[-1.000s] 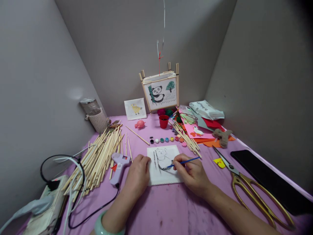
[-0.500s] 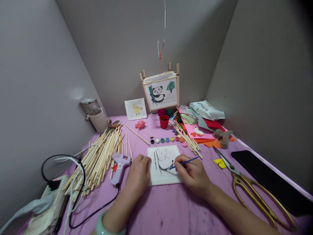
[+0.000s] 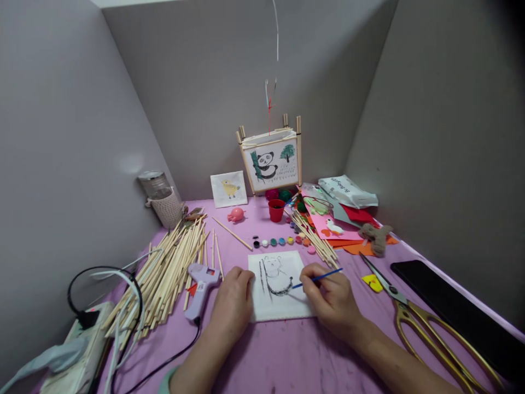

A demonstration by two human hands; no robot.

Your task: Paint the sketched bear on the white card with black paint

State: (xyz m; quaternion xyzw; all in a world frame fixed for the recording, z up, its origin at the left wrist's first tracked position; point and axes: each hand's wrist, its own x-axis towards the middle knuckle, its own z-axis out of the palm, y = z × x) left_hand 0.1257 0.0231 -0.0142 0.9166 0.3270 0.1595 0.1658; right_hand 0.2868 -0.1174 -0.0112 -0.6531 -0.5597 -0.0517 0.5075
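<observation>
A small white canvas (image 3: 262,309) lies flat on the table, bearing a black outline of a bear-like animal beside upright strokes. My right hand (image 3: 330,298) pinches a thin blue paintbrush (image 3: 322,277), its tip close to the right end of the thick curved black line. Whether the tip touches the surface, I cannot tell. At the canvas's left edge, my left hand (image 3: 233,301) is closed, thumb along the border and fingers curled out of sight. Beyond the canvas runs a row of small paint pots (image 3: 273,242), and behind them stands a red cup (image 3: 276,210) of dark liquid.
Left lie a lilac glue gun (image 3: 200,293), many wooden sticks (image 3: 172,273) and a power strip (image 3: 77,355) with cables. Gold-handled scissors (image 3: 410,317) and a black phone-like slab (image 3: 451,312) lie right. A panda-painted lantern (image 3: 273,161) hangs behind, near a chick picture (image 3: 229,189).
My right hand has shifted slightly right, drawing the brush tip away from the curved black line. My left hand stays at the canvas edge. The view has tilted up a little.
</observation>
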